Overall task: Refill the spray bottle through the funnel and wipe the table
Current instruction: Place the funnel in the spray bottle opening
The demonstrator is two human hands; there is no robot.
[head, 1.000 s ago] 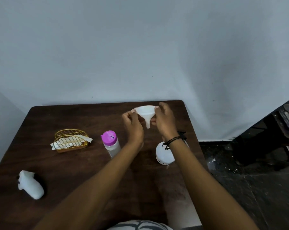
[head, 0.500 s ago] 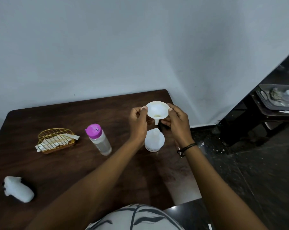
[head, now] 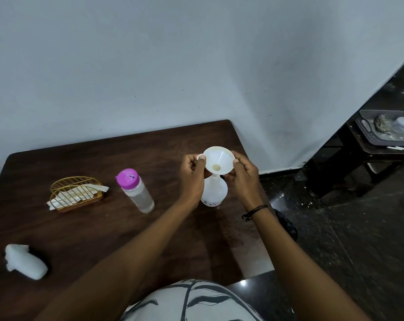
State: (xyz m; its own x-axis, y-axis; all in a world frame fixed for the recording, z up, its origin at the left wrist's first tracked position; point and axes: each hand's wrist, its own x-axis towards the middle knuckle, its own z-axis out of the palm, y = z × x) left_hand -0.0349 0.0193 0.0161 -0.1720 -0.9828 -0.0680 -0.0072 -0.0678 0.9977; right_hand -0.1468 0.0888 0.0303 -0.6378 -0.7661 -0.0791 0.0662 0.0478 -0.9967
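Note:
A white funnel (head: pixel 219 160) sits with its spout at the neck of the white spray bottle (head: pixel 214 193), which stands upright on the dark wooden table (head: pixel 103 228). My left hand (head: pixel 192 174) pinches the funnel's rim and small tab on the left. My right hand (head: pixel 243 176) holds the rim on the right. A clear bottle with a pink cap (head: pixel 136 189) stands to the left of my hands. The white spray head (head: pixel 24 261) lies at the table's near left.
A gold wire basket (head: pixel 77 193) holding white folded cloths sits at the left back. The wall runs behind the table. To the right is dark floor, a black object (head: pixel 286 224) by the table edge, and a low stand with a grey tray (head: pixel 381 133).
Both hands have brought the funnel down and toward me, from above the table's back edge onto the spray bottle's neck. The view has shifted to the right.

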